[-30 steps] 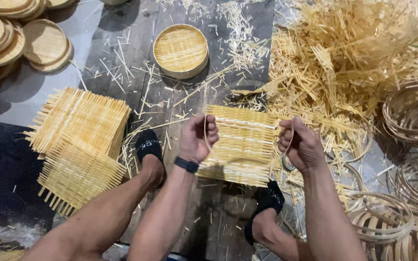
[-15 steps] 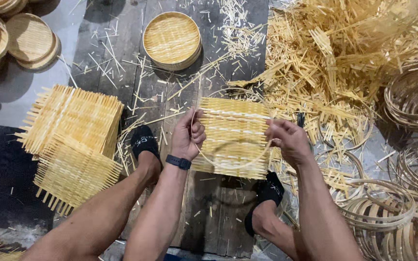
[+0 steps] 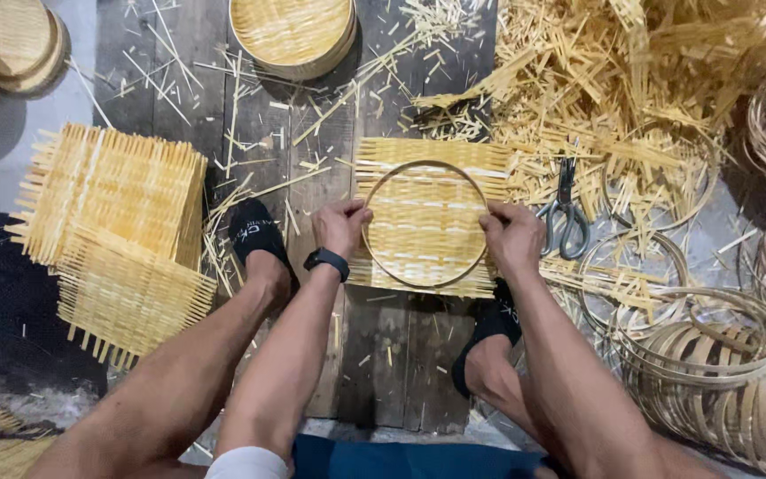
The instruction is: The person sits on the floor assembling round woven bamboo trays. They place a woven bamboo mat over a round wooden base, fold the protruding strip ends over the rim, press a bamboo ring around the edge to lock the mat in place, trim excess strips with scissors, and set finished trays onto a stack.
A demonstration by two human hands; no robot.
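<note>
Head view: a hoop is held flat on a woven mat by both hands.

The hoop [image 3: 425, 223], a thin bamboo ring, is pinched at its left edge by the left hand [image 3: 340, 227] and at its right edge by the right hand [image 3: 511, 239]; each grip is closed on the rim. The mat [image 3: 427, 191] lies on the plank floor [image 3: 392, 355] between the two feet, with the ring roughly centred on it. The step in hand is judged to be the seating of the ring on the weave; even downward pressure around the rim would be called for next. Scissors [image 3: 563, 211] lie just right of the mat, and a mat stack [image 3: 113, 231] lies to the left.
</note>
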